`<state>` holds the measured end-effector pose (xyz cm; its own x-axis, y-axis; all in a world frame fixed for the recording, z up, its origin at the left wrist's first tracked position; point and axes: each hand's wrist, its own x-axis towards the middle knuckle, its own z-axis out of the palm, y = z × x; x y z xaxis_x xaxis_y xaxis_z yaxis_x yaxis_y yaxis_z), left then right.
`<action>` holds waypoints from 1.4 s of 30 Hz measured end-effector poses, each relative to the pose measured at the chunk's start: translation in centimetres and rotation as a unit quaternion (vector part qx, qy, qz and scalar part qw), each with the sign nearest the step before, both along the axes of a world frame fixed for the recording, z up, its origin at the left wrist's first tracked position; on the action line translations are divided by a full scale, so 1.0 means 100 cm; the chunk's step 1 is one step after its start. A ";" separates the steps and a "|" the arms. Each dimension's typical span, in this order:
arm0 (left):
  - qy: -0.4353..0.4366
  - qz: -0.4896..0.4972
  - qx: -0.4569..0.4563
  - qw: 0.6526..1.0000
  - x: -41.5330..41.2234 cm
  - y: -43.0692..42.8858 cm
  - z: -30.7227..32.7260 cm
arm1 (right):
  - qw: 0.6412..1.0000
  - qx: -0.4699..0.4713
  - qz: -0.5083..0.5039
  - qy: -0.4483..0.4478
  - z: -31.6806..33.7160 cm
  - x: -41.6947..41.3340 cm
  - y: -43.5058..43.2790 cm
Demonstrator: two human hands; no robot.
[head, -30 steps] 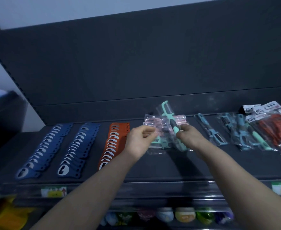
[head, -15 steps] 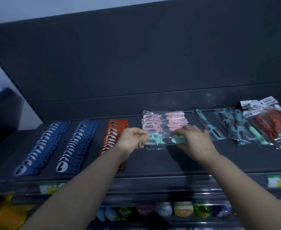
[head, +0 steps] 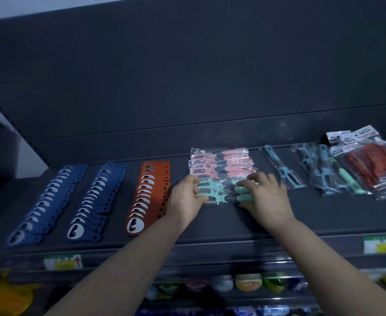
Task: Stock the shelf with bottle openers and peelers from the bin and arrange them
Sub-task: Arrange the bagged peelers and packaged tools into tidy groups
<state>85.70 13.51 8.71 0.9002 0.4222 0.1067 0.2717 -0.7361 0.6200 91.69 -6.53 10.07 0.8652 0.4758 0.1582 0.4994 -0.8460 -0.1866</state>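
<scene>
On the dark shelf (head: 210, 224) two bagged mint-green peelers (head: 219, 192) lie crosswise at the near end of a row of bagged pink peelers (head: 223, 163). My left hand (head: 185, 197) pinches their blade ends and my right hand (head: 264, 197) rests its fingers on their handles. Left of them run two rows of blue bottle openers (head: 48, 201) (head: 96, 199) and one row of orange bottle openers (head: 148, 195), each overlapped front to back.
Right of the pink row lie a single blue peeler (head: 283, 167), a loose pile of bagged blue and green peelers (head: 324, 174) and bags of red items (head: 374, 165). Price tags (head: 62, 262) sit on the front rail. A lower shelf holds small coloured containers (head: 246, 281).
A green peeler that my right hand held up over the pink row has come down flat at the near end of the row. Both hands now press on the green peelers there.
</scene>
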 end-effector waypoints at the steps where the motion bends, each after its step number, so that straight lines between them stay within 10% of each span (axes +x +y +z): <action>1: -0.007 0.003 0.024 1.000 -0.001 0.000 0.000 | 1.000 0.005 -0.010 0.013 -0.002 0.001 0.000; 21: 0.017 -0.045 0.102 0.994 0.021 -0.013 0.027 | 0.995 0.073 0.027 0.056 -0.005 0.020 0.003; 37: 0.057 -0.267 0.154 0.950 0.154 -0.225 0.035 | 0.984 -0.045 -0.168 0.025 0.025 0.119 -0.176; 42: 0.131 -0.178 0.202 0.954 0.163 -0.225 0.025 | 0.990 0.002 -0.111 0.082 0.016 0.128 -0.171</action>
<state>101.96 -8.97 11.19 0.9970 0.0561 -0.0525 0.0659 -0.9754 0.2105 104.53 -23.60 11.65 0.9626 0.2709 0.0077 0.2639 -0.9304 -0.2542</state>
